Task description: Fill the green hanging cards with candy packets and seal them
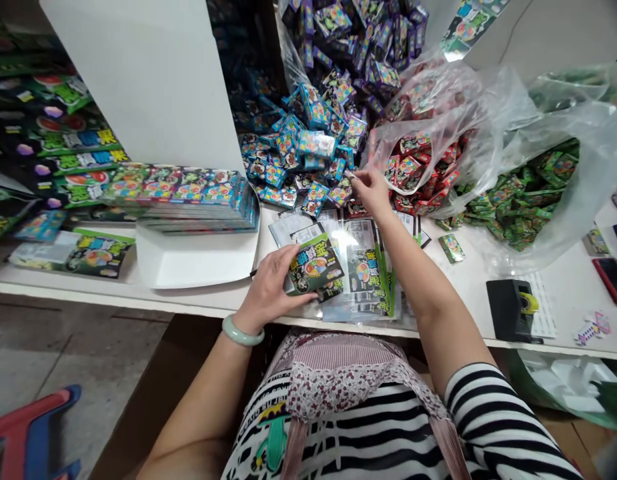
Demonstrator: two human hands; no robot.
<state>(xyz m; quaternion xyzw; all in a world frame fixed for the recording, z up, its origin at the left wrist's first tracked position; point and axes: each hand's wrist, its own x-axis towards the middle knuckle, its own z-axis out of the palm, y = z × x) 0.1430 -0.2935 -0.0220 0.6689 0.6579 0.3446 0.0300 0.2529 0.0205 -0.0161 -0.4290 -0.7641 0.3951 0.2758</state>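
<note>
My left hand (274, 283), with a pale bangle at the wrist, grips a dark printed packet (315, 265) between thumb and fingers, above the table's front edge. Reaching forward, my right hand (372, 190) has its fingertips pinched at the edge of the pile of small purple boxes (341, 193); what they hold, if anything, is too small to tell. Beneath my right forearm lie flat printed bags in clear plastic (363, 267). Small blue boxes (288, 150) are heaped behind my left hand, and small red boxes (408, 170) in a clear bag are right of my right hand.
A white carton (198, 260) holding a row of packets stands at left, beside stacked green packets (83, 140). At right are a clear bag of green boxes (528, 193), a single green box (452, 247), a tape dispenser (508, 310) and a phone (612, 280).
</note>
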